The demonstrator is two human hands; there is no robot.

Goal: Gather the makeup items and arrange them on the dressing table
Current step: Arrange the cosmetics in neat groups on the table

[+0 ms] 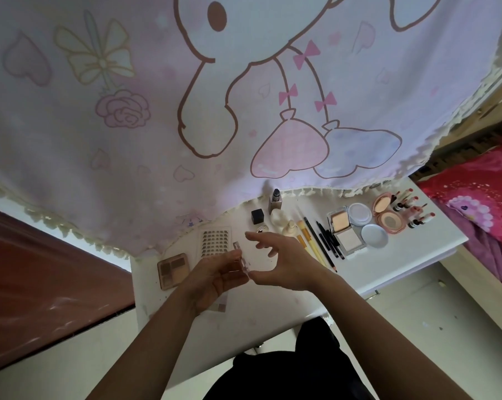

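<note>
My left hand (215,277) holds a small clear plastic case (242,258) upright over the white dressing table (273,313). My right hand (284,259) hovers beside it, fingers spread, thumb tip touching the case's lower end. An eyeshadow palette (173,270) and a clear tray of small dark items (215,238) lie to the left. Behind the hands stand a black cube (257,215), a foundation bottle (275,199) and a cream bottle (290,226). Brushes and pencils (319,241), powder compacts (345,229), round compacts (388,215) and lipsticks (414,210) lie in rows to the right.
A pink cartoon-print curtain (244,96) with a lace hem hangs over the table's back. A red bed cover (480,194) is at the right, a brown surface (42,272) at the left. A small card (219,304) lies under my left wrist.
</note>
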